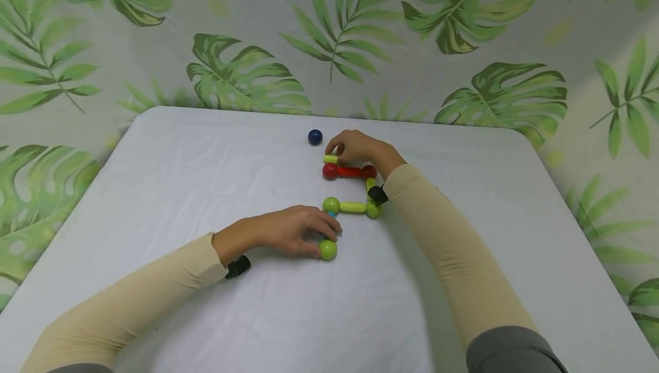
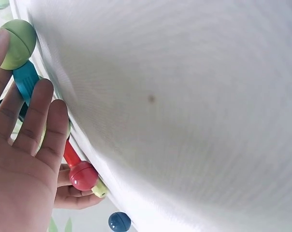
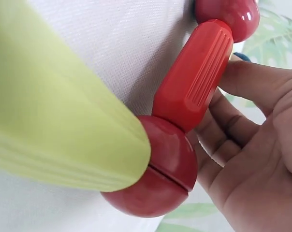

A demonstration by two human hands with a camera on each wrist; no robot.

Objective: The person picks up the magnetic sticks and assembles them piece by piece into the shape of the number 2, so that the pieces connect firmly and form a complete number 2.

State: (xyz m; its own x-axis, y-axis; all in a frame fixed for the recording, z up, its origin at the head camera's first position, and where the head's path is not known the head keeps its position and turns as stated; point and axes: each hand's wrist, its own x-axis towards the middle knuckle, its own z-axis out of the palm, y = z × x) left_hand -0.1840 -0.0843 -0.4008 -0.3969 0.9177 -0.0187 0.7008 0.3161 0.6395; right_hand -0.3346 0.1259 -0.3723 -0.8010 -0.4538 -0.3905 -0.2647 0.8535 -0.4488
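My left hand (image 1: 293, 231) holds a green ball (image 1: 328, 250) at the near end of a blue rod (image 2: 25, 79), its thumb against the ball and fingers over the rod. At the rod's far end is another green ball (image 1: 331, 206), joined by a light green rod (image 1: 352, 207) to a third one (image 1: 373, 210). From there a yellow-green rod (image 1: 370, 184) runs to a red ball (image 3: 151, 169), a red rod (image 3: 194, 72) and a second red ball (image 1: 330, 171). My right hand (image 1: 358, 148) pinches a short yellow-green rod (image 1: 330, 159) beside that second red ball.
A dark blue ball (image 1: 315, 137) lies loose near the far edge of the white table (image 1: 206, 178), left of my right hand. Behind the table hangs a leaf-patterned cloth (image 1: 360, 92). My right wrist partly overhangs the joined pieces.
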